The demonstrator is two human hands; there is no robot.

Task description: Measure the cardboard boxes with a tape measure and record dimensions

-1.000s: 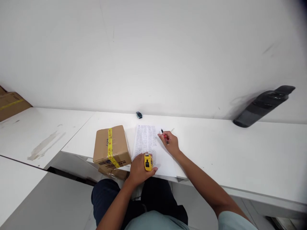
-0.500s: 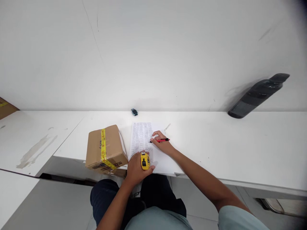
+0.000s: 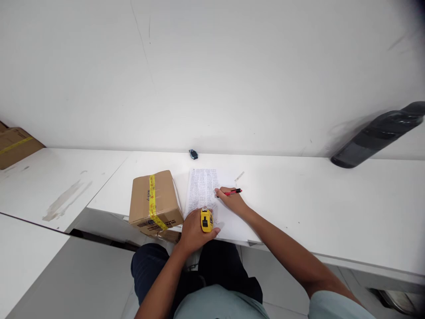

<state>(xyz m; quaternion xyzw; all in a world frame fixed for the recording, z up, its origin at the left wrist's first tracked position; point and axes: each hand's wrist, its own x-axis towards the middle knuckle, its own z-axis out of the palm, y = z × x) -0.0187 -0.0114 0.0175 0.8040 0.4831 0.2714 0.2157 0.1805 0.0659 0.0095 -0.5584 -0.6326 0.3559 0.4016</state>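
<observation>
A white sheet of paper (image 3: 203, 188) covered in dense handwriting lies on the white table (image 3: 299, 199) in front of me. My right hand (image 3: 232, 201) is closed on a red pen (image 3: 234, 192), its tip on the sheet near the written lines. My left hand (image 3: 194, 230) rests on the sheet's near edge, closed on a yellow tape measure (image 3: 206, 220). A brown cardboard box (image 3: 154, 199) sealed with yellow tape stands just left of the sheet, at the table's front edge.
A small dark object (image 3: 193, 154) lies at the back of the table by the wall. A dark grey elongated device (image 3: 378, 133) leans at the far right. Another cardboard box (image 3: 15, 144) sits at the far left. A gap opens between table sections at lower left.
My right hand brought the pen down from the sheet's upper right onto the written lines. The left hand kept the tape measure at the sheet's near edge. The view shifted slightly.
</observation>
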